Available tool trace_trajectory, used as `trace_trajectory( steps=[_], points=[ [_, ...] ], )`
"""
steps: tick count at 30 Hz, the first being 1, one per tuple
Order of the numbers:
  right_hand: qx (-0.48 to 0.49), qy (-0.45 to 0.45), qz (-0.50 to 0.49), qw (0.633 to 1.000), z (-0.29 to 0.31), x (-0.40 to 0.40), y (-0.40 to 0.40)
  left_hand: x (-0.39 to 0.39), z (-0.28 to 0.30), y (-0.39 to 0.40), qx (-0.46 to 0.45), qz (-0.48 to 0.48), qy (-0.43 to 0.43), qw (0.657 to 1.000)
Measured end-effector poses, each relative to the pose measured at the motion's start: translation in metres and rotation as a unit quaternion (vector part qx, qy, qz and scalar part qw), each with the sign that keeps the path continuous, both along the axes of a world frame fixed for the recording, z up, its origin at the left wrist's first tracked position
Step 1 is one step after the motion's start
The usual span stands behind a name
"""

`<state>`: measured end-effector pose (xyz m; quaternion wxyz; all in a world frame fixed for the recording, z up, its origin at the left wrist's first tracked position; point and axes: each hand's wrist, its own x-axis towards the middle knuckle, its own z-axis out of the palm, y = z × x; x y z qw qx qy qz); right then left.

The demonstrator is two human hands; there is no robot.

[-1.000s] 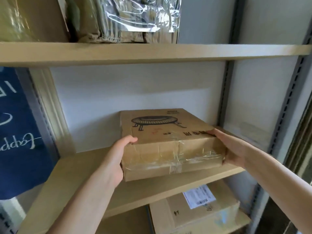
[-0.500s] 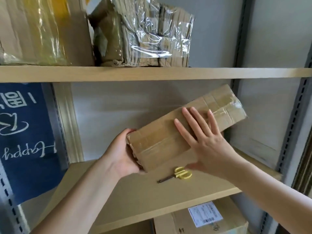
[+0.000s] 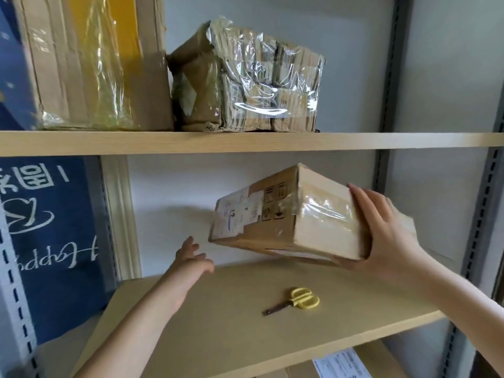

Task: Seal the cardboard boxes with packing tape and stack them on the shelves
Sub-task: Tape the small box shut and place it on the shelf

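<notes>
Right hand (image 3: 387, 236) grips the taped cardboard box (image 3: 286, 214), tilted in the air above the middle shelf (image 3: 218, 336). Left hand (image 3: 191, 259) hovers open-fingered just left of it, yellow scissors (image 3: 296, 300) lying below.

Right hand (image 3: 387, 236) grips taped cardboard box (image 3: 289, 214), tilted, clear of middle shelf (image 3: 218, 323). Left hand (image 3: 191, 257) open, apart from box. Yellow scissors (image 3: 294, 301) lie on shelf below box.

Lower box (image 3: 346, 364) cut off by bottom edge.
</notes>
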<state>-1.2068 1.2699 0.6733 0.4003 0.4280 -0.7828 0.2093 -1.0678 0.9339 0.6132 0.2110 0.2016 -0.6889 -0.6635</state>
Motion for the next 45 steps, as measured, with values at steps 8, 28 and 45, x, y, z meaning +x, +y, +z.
trace_trajectory(
  steps=[8,28,45],
  points=[
    [-0.109,-0.218,0.203,0.948,-0.019,-0.003,0.017,-0.026,0.005,0.006,-0.075,-0.127,0.177,0.973],
    [-0.059,0.033,-0.115,0.991,-0.070,-0.050,0.089,-0.078,-0.069,0.098,-0.479,-0.135,-0.166,0.851],
    [0.181,0.070,0.045,0.980,-0.136,-0.025,0.011,0.035,-0.044,0.011,-0.120,0.057,-0.106,0.985]
  ],
)
